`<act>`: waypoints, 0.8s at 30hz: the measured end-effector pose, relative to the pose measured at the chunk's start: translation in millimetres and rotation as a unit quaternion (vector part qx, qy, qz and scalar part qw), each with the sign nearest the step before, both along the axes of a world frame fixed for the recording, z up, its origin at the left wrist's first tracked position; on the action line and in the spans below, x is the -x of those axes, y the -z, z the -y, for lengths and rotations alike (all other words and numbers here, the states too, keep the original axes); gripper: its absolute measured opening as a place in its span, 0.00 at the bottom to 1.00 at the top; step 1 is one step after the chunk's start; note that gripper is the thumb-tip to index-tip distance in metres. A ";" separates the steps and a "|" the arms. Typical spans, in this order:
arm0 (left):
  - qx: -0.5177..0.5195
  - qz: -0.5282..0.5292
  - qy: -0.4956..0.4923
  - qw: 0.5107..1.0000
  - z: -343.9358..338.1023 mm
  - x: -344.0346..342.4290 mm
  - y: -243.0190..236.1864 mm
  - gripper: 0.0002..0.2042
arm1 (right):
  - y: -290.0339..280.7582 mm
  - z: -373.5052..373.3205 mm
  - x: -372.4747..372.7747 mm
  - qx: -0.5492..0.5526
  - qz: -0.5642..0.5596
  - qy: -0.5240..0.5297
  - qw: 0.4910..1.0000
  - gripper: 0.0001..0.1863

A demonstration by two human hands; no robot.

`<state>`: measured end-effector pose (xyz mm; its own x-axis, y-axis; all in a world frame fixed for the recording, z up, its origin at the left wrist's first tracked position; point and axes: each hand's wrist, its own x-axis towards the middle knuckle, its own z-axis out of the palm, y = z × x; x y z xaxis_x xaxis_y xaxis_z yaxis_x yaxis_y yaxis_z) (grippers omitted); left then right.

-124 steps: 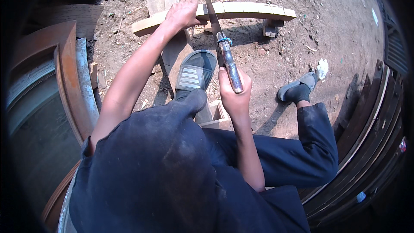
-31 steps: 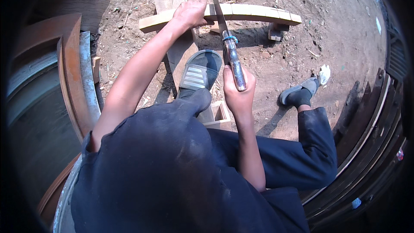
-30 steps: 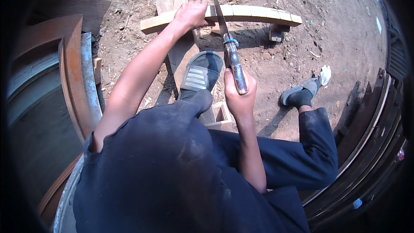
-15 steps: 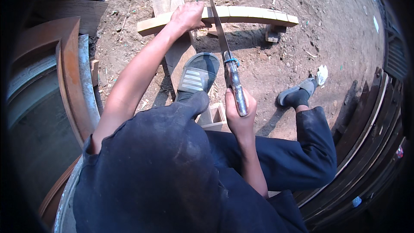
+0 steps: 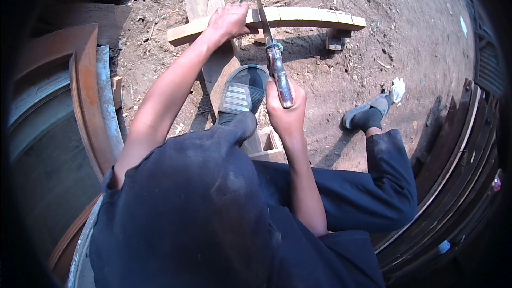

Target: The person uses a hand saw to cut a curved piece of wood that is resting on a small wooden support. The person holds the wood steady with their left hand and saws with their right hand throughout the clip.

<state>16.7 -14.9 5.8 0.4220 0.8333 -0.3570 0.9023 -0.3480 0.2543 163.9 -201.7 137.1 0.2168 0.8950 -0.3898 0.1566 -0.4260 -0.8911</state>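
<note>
A long pale wooden strip (image 5: 309,17) lies across the top of the view, with several thin lines across its upper face. My left hand (image 5: 229,21) is closed over it left of its middle, where it crosses a thick board (image 5: 217,74). My right hand (image 5: 288,104) grips the worn handle of a handsaw (image 5: 261,13), which has blue cord tied where handle and blade meet. The blade crosses the strip just right of my left hand and points away from me. Whether its teeth are in a cut cannot be made out.
A small wooden block (image 5: 335,40) is under the strip's right part. My sandalled foot (image 5: 241,93) rests on the board. Brown framed panels (image 5: 82,96) stand at left; dark planks (image 5: 437,176) lie stacked at right. A small wooden box (image 5: 269,144) is below my foot.
My right hand and the saw have moved forward, away from me, so the handle is nearer the strip. My left hand stays on the strip, which has shifted slightly left in view.
</note>
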 end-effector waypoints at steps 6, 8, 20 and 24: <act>0.004 0.002 0.001 1.000 -2.5 -0.9 1.5 0.23 | -8.2 33.0 -5.5 -0.032 0.023 0.015 0.999 0.10; 0.021 0.002 -0.001 1.000 -3.8 -4.9 -4.3 0.24 | -3.0 21.2 -7.0 -0.013 0.009 0.007 1.000 0.10; 0.028 -0.002 -0.009 1.000 -0.9 -2.5 0.6 0.23 | 2.3 9.3 1.5 -0.009 -0.004 0.003 1.000 0.08; -0.007 -0.001 -0.006 1.000 0.5 1.6 6.6 0.24 | -6.3 23.3 -3.9 -0.029 0.021 0.001 0.999 0.08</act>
